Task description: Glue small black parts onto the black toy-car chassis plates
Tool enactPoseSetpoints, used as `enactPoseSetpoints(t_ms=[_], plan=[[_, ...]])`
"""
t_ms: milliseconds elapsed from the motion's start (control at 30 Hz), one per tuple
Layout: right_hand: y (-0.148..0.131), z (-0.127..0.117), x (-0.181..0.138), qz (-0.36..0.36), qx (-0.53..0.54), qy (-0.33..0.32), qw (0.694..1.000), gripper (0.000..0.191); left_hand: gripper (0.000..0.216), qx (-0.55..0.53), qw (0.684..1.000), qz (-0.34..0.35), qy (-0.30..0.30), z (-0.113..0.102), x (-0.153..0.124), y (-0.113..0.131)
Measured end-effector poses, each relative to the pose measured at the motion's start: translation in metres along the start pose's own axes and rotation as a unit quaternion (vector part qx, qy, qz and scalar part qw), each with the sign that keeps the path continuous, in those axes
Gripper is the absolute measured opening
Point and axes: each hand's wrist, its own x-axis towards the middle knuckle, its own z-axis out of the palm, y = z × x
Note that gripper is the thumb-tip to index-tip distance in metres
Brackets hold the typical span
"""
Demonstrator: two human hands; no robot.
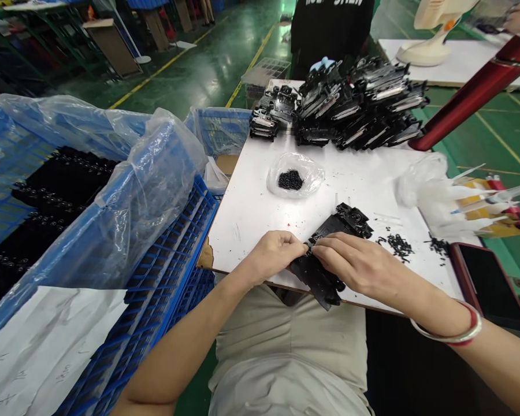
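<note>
A long black plastic chassis, like the underside of a toy car, lies slantwise over the table's front edge. My left hand is closed in a pinch at the chassis's left side, near its middle. Over the right side lies my right hand, fingers bent round the chassis and fingertips almost meeting those of the left. Whatever small piece may be between the fingertips is hidden. Beyond the chassis, a clear plastic bag holds small black parts. More loose black pieces are scattered right of my right hand.
Similar black chassis are piled at the white table's far end. Blue crates lined with plastic stand left, one holding black parts. At right are a red post, white-nozzled bottles and a phone. A person is beyond.
</note>
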Motion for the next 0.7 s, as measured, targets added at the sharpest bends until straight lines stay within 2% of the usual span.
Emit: enactPoseSetpoints(t_ms=[233,433,533,700], plan=[[-0.002,0.003,0.0,0.003,-0.001,-0.001,1.0,0.028,0.011,0.037,0.999,-0.003,0.027,0.004,0.0,-0.007],[-0.002,-0.001,-0.003,0.02,0.054,-0.026,0.998,0.025,0.014,0.01,1.0,-0.01,0.027,0.009,-0.001,-0.014],[-0.003,-0.007,-0.013,0.073,0.074,-0.008,0.995,0.02,0.018,-0.015,1.0,-0.018,0.012,0.009,-0.004,-0.016],[-0.017,-0.017,-0.044,0.249,0.098,0.06,0.962,0.021,0.019,-0.026,0.999,-0.024,0.014,0.008,-0.011,-0.021]])
